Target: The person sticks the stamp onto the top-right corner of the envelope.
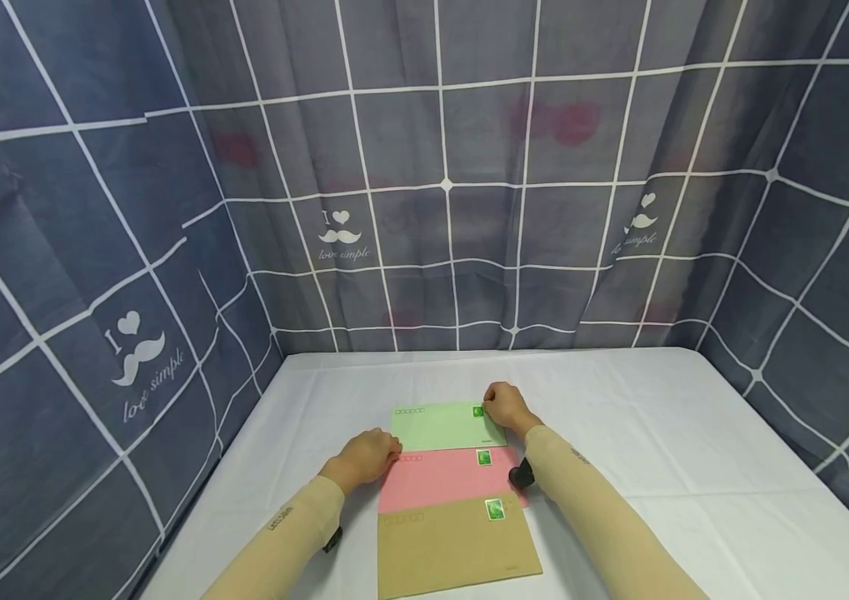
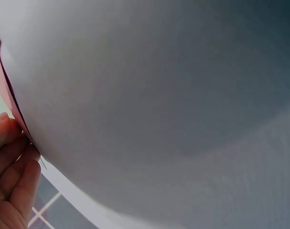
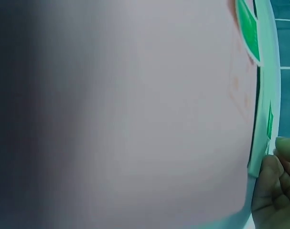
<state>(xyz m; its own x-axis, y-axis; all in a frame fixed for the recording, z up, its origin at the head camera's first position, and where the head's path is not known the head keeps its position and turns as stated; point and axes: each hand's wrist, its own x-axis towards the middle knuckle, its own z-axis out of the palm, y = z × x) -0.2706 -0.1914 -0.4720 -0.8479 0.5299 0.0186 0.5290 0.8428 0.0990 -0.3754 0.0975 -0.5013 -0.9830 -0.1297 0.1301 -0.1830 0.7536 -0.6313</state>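
Observation:
Three envelopes with green stamps lie in a column: a light green envelope (image 1: 439, 427) at the far end, a pink envelope (image 1: 442, 481) in the middle, a brown envelope (image 1: 454, 546) nearest. My left hand (image 1: 364, 458) has curled fingers at the left edge where green and pink meet. It seems to pinch the green envelope's near left corner; the left wrist view shows the fingertips (image 2: 32, 155) beside the pink edge. With thumb and fingers, my right hand (image 1: 508, 407) pinches the green envelope's right edge near its stamp. Part of that edge is hidden under the hand.
A white cloth (image 1: 619, 400) covers the table under the envelopes. Dark checked curtains (image 1: 484, 225) enclose the back and both sides. Dark wrist devices show under both sleeves, the right one (image 1: 521, 474) over the pink envelope's right edge.

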